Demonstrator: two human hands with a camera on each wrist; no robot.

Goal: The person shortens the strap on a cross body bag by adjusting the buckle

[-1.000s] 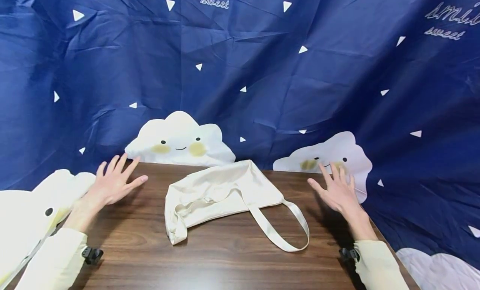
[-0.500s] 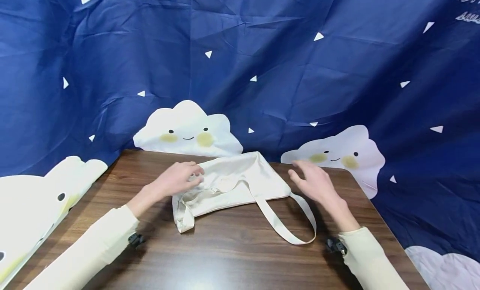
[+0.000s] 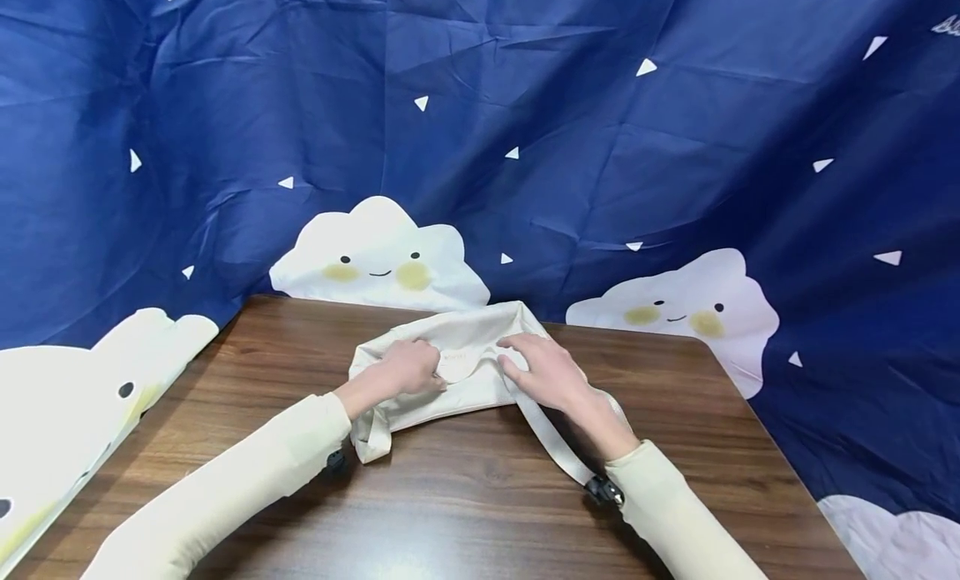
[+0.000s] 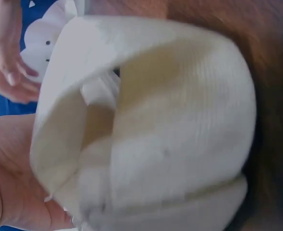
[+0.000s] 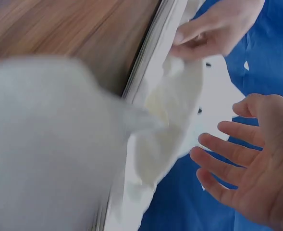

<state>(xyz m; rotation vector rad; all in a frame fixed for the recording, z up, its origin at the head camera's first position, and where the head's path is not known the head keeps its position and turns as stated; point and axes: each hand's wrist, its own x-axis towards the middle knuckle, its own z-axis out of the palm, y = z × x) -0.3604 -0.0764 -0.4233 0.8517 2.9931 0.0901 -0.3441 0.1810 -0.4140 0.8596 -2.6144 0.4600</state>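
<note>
A cream canvas tote bag (image 3: 480, 320) lies on its side across the wooden table, with its strap (image 3: 553, 440) looping toward the near right. My left hand (image 3: 408, 367) is over the left part of the bag. In the right wrist view, that left hand (image 5: 220, 26) pinches the bag's edge between thumb and curled fingers. Over the bag's right part is my right hand (image 3: 547, 372); the right wrist view shows this hand (image 5: 256, 159) with fingers spread and relaxed, holding nothing. A wide blurred loop of strap (image 4: 189, 120) fills the left wrist view and covers the left fingertips.
The brown wooden table (image 3: 465, 513) ends just behind the bag. Beyond it hangs a blue curtain (image 3: 465, 147) printed with smiling clouds and white triangles. A small black wrist device (image 3: 603, 490) shows by the right sleeve, overlapping the strap's end in the head view.
Both hands have come inward from the two sides of the table to the bag. The left fingers have gone from spread to pinching its edge. The head view has tilted down and shifted left.
</note>
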